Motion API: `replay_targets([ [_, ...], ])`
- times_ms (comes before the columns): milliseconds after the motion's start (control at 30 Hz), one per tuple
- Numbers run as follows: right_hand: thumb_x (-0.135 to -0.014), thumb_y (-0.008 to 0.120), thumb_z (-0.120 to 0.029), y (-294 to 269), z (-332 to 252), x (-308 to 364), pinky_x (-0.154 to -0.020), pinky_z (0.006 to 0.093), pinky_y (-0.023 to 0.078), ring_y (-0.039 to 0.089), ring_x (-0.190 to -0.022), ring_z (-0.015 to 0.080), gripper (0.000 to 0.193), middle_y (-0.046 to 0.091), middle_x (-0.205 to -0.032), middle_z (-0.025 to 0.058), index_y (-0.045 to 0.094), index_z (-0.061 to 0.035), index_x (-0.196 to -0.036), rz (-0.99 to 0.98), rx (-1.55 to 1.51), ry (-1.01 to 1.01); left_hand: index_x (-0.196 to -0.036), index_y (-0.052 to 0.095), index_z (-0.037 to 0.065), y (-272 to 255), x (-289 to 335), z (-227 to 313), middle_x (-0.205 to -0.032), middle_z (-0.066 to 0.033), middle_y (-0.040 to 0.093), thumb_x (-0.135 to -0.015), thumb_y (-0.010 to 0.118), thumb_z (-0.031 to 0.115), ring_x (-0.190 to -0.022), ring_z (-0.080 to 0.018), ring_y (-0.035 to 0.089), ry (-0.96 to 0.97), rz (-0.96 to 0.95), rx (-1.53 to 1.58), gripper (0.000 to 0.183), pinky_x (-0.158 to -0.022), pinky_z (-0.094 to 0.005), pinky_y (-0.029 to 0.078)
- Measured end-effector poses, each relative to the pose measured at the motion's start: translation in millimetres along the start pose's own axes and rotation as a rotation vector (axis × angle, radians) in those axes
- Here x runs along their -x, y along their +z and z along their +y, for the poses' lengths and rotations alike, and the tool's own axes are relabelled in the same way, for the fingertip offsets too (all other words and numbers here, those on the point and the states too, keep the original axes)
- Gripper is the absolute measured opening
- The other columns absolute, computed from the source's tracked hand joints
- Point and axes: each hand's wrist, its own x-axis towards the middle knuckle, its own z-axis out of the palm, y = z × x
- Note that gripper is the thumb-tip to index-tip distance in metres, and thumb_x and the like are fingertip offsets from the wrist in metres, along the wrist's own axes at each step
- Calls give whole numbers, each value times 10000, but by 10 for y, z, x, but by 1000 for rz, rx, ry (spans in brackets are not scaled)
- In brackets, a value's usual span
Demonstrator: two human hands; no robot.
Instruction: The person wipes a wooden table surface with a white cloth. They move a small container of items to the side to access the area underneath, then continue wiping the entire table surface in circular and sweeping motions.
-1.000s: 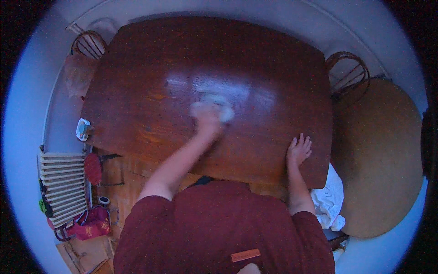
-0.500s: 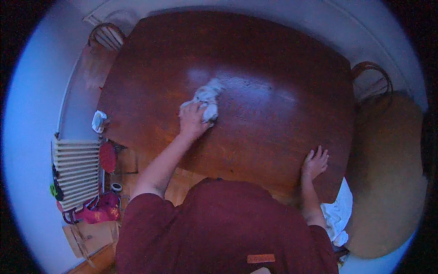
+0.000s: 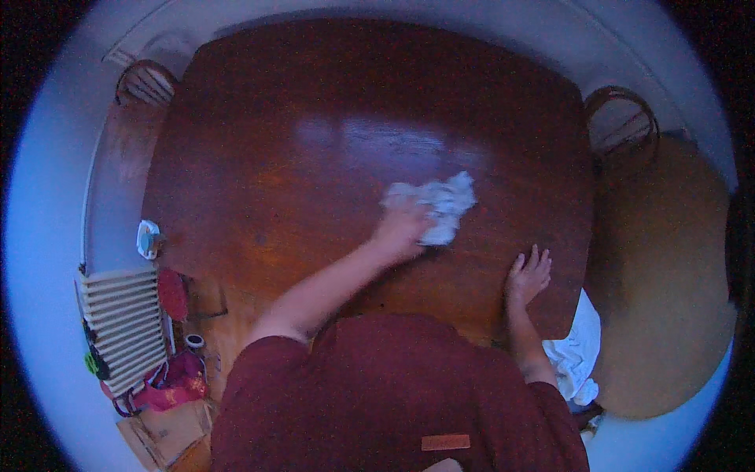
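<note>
Near the middle of the wooden table (image 3: 267,193), in the head view, a crumpled pale cloth (image 3: 451,211) is being gripped by the left hand (image 3: 399,228), its fingers blurred. By the table's near right corner, the right hand (image 3: 530,275) is being laid flat, fingers apart, holding nothing. With the cloth being held in use, the work is being judged unfinished; no border between covered and uncovered wood is being shown, so how much is left cannot be told. The table's dark reddish-brown top is being lit by a bluish sheen (image 3: 393,141) beyond the cloth, which is being bunched into soft, uneven folds. Right of the table, a rounded tan panel (image 3: 661,307) is being shown; left of it, a ribbed pale radiator (image 3: 122,326).
</note>
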Motion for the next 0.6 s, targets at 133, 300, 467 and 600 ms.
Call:
replay_targets([
  [133,-890,488,-349,97,32,16,-1015,574,257,300,-1315,321,459,336,-1422,123,449,-178,-1314,55,-34,-57,-1062,629,155,-570,606,-513,-1218,-70,517,-573,771,273,-1198,-322,403,-181,56,-25,523,-1012,-553,275],
  [300,-887,497,-338,126,20,-5,-1011,575,264,315,-1303,330,457,345,-1412,129,446,-176,-1311,89,-27,-70,-1016,640,176,-214,56,-257,-1219,-75,517,-603,754,333,-1193,-345,402,-216,97,-52,457,-1021,-537,261],
  [467,-896,471,-337,84,-5,-41,-1012,540,264,314,-1303,316,438,361,-1402,127,464,-165,-1299,66,-16,-57,-1022,650,159,105,-789,457,-1205,-88,523,-602,754,304,-1241,-347,369,61,0,-21,457,-1037,-601,196],
  [600,-897,464,-339,59,10,-33,-1016,539,258,304,-1311,312,441,358,-1406,124,463,-165,-1303,49,-12,-36,-1023,640,163,4,-400,246,-1216,-86,522,-602,755,277,-1237,-352,377,115,101,141,451,-1029,-584,223],
])
